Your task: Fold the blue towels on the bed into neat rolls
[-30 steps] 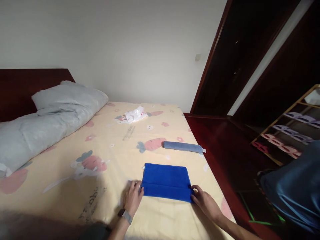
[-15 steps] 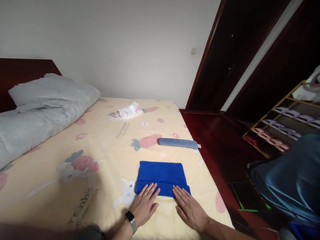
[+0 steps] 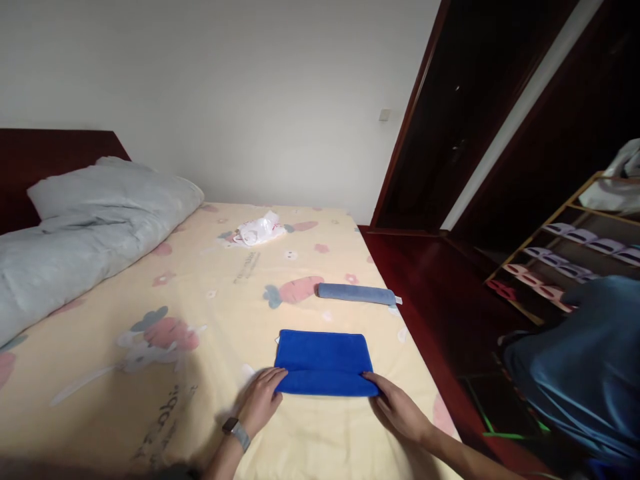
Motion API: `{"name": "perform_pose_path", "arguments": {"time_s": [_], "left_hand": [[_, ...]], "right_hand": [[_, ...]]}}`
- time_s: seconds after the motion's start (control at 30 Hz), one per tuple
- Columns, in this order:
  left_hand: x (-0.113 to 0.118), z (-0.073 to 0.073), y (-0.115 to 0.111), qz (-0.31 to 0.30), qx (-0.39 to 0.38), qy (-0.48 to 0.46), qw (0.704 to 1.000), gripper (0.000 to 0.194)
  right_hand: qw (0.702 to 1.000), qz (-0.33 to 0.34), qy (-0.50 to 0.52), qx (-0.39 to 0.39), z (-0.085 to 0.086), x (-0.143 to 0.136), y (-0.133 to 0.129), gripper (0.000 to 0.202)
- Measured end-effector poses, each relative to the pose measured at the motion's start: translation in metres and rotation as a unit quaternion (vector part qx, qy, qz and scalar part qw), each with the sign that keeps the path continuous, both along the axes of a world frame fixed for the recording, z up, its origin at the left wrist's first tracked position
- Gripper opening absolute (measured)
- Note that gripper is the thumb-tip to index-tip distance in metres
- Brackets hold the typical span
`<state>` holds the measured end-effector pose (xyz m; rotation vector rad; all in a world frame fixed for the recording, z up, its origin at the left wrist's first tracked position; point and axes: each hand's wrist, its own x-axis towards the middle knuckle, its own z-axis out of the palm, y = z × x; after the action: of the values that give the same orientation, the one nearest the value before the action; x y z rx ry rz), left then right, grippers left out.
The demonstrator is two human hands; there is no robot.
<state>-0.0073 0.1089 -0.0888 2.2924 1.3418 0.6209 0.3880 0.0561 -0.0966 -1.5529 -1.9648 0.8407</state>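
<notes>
Fingers [image 3: 274, 377] of the left hand [image 3: 260, 400] curl at the near left corner of the blue towel [image 3: 323, 360], tips on or just under its edge; whether they pinch the cloth cannot be told. Right hand [image 3: 397, 410] lies at the near right corner, fingers pressed together and laid flat, tips touching the hem. A watch [image 3: 236, 430] sits on the left wrist. Towel lies folded into a flat rectangle on the bed [image 3: 125, 373], near its foot edge, with a fold line running across its near third. Beyond it, well apart, lies a rolled grey-blue towel [image 3: 356, 293]; farther up, a crumpled white bag [image 3: 257, 230] and a grey pillow [image 3: 90, 220]. Judgement: the step in hand is setting the grip on both near corners of the folded cloth. The next move calls for both corners taken evenly, so the near edge lifts straight and the layers do not slip apart.
</notes>
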Motion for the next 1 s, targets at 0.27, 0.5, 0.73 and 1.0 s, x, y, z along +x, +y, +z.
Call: {"name": "perform_pose_path", "arguments": {"time_s": [0.27, 0.5, 0.73, 1.0], "left_hand": [[-0.008, 0.017, 0.005, 0.064, -0.178, -0.186, 0.964, 0.033], [-0.002, 0.01, 0.004, 0.076, -0.149, -0.13, 0.977, 0.034], [0.006, 0.006, 0.0, 0.112, -0.107, -0.138, 0.978, 0.044], [0.007, -0.001, 0.002, 0.114, -0.087, -0.142, 0.979, 0.04]], "right_hand": [[0.974, -0.125, 0.181, -0.056, 0.007, 0.0, 0.009, 0.029], [0.974, -0.111, 0.157, -0.123, 0.0, 0.008, -0.001, 0.05], [0.971, -0.154, 0.132, -0.129, 0.004, -0.004, 0.002, 0.059], [0.981, -0.124, 0.109, -0.099, 0.006, -0.007, 0.003, 0.047]]}}
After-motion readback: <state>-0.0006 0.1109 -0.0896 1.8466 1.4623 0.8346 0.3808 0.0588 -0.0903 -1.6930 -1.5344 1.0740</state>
